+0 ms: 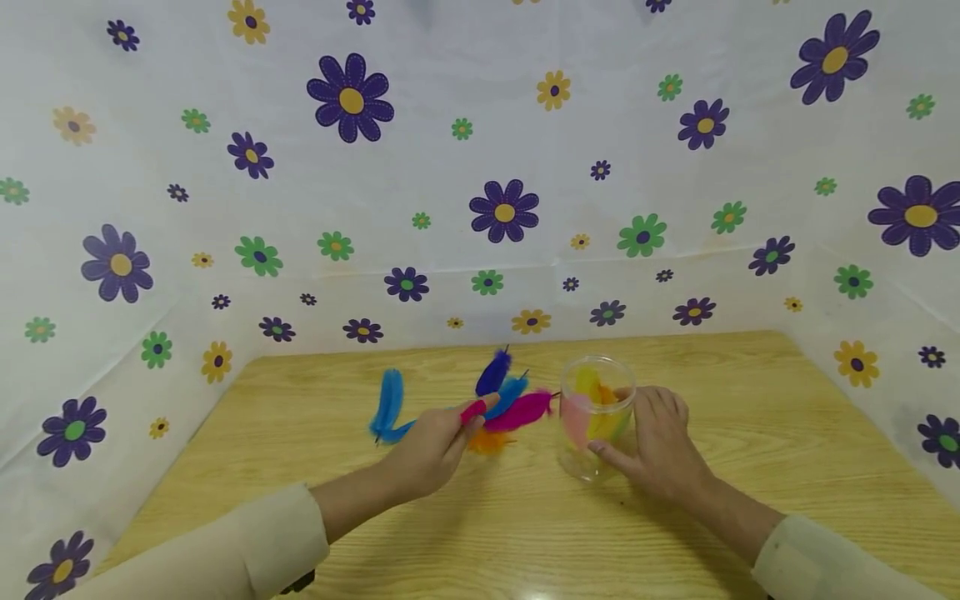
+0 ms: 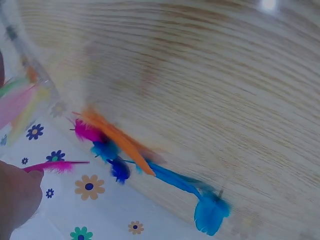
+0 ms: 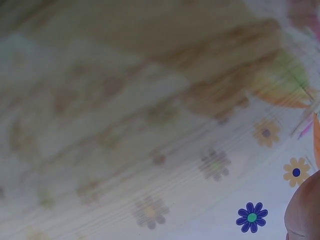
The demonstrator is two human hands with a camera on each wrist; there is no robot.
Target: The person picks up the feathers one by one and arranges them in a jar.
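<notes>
My left hand (image 1: 431,454) pinches a pink feather (image 1: 472,411) between thumb and fingers; in the left wrist view this feather (image 2: 57,166) has its quill pointing away from the fingertips. With its fingers around the side, my right hand (image 1: 667,450) grips a clear round jar (image 1: 581,468) standing upright on the table. Inside the jar are yellow (image 1: 587,382), pink (image 1: 576,423) and orange feathers. Loose feathers lie between the hands: dark blue (image 1: 491,375), light blue (image 1: 512,392), magenta (image 1: 525,411) and orange (image 1: 489,442). The right wrist view catches only the jar's edge.
Two more light blue feathers (image 1: 388,398) lie at the left, meeting in a V shape. The wooden table (image 1: 750,400) is bounded at the back and sides by a white flowered cloth (image 1: 442,175).
</notes>
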